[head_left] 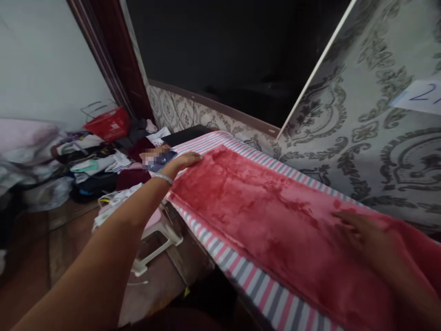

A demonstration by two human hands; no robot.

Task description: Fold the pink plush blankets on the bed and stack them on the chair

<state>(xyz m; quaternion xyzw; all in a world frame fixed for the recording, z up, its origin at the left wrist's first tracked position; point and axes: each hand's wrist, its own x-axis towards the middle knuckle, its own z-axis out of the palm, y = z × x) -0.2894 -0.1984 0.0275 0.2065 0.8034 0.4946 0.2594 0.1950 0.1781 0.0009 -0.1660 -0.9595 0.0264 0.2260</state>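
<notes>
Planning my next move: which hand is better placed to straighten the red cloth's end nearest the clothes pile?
Probably the left hand: it is at that end of the red cloth, while the right hand, blurred, is well along toward the opposite end.

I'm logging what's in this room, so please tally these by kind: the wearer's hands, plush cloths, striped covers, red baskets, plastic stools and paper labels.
Left hand and right hand: 2
Red plush cloth: 1
Striped cover: 1
Red basket: 1
Plastic stool: 1
Paper label: 1
Total: 7
</notes>
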